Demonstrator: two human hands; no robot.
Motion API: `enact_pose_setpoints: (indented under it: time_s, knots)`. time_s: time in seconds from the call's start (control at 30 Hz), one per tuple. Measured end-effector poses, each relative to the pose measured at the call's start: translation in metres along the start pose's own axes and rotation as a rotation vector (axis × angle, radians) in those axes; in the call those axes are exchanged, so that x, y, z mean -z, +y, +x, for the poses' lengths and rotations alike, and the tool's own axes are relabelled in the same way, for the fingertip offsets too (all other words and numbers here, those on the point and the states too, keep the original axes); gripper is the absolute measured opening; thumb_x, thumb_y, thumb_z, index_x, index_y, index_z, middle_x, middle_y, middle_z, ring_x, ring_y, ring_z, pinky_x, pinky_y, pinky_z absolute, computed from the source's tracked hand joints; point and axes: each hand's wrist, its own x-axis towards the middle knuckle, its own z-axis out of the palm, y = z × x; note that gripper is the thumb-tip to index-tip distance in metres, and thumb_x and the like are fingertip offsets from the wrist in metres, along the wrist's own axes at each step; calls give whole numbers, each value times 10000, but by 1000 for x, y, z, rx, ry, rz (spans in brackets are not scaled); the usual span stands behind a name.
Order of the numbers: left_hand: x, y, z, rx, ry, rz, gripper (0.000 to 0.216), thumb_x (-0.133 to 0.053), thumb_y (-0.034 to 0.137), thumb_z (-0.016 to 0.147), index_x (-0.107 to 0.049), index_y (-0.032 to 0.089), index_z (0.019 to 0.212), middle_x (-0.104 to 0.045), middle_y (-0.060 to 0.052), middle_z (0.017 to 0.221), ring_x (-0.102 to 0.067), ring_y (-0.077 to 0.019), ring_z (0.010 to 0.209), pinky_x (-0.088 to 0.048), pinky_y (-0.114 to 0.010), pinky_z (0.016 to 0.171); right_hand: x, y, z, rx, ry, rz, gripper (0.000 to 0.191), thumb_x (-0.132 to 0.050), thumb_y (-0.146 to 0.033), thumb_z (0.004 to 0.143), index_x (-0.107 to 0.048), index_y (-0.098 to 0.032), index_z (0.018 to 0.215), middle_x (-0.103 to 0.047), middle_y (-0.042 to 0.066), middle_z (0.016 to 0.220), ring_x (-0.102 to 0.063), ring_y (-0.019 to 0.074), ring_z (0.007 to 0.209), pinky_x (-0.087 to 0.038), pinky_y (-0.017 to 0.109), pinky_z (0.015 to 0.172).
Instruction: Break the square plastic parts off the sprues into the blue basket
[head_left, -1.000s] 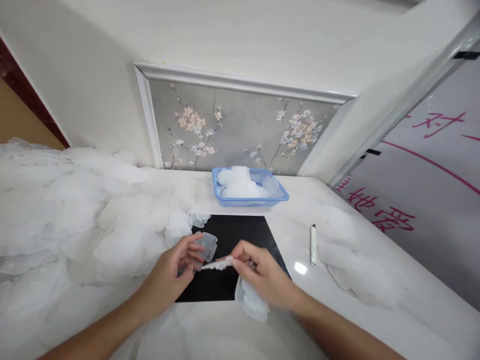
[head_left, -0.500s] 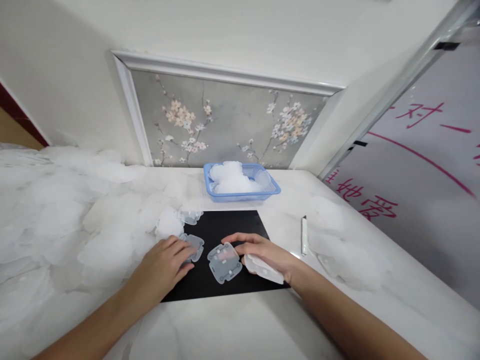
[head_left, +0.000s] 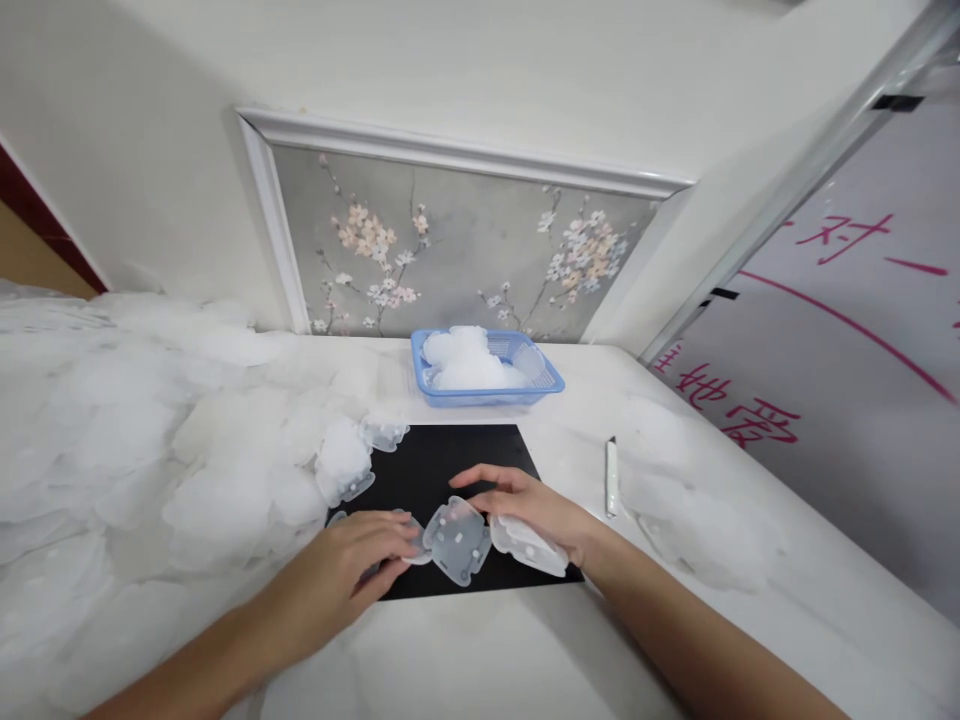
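A black mat [head_left: 457, 455] lies on the white table [head_left: 495, 660]. A translucent plastic sheet piece [head_left: 456, 540] rests on the mat's front part. My left hand [head_left: 352, 570] lies flat with its fingers pressing another translucent piece [head_left: 411, 527] just left of it. My right hand [head_left: 525, 505] rests on the mat to the right, fingers stretched toward the middle piece, with a folded translucent piece [head_left: 529, 546] tucked under its palm.
A large heap of translucent plastic pieces [head_left: 150, 450] covers the table's left side. A blue basket [head_left: 547, 385] holding more pieces stands behind the mat. A small utility knife [head_left: 612, 478] and a smaller pile [head_left: 690, 510] lie to the right.
A second ago both hands held pieces up above the mat. They then came down onto it; the middle piece was laid flat, and my left hand slid its piece toward me.
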Motion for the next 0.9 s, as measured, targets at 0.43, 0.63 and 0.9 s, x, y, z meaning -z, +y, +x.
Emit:
enact_pose_setpoints:
  time_s: [0.43,0.63,0.9]
  knots:
    - [7,10,6,512,80,-1021,379,-559,511,878,-609,210,1102,-671,-92,1099,-638,-281,1065,-508,-420,928,-6,3,2,286,161,-452,331,-634,-495,794,-627,-165,761,-503,-19,598,-389,94,508,-285,231,474]
    - [9,11,5,517,43,-1123,417,-514,520,897,-594,199,1150,-672,-125,1164,-621,-314,1127,-490,-451,966,-11,8,-1,433,223,-706,340,-732,-444,746,-504,-204,669,-469,-40,593,-338,88,493,-277,222,451]
    - [6,16,3,471,-39,-1151,422,-479,508,922,-580,184,1172,-668,-111,1125,-621,-267,1076,-458,-423,983,-31,25,-3,1032,92,-1240,243,-462,-326,978,-633,-212,1107,-503,10,758,-451,113,579,-380,232,522]
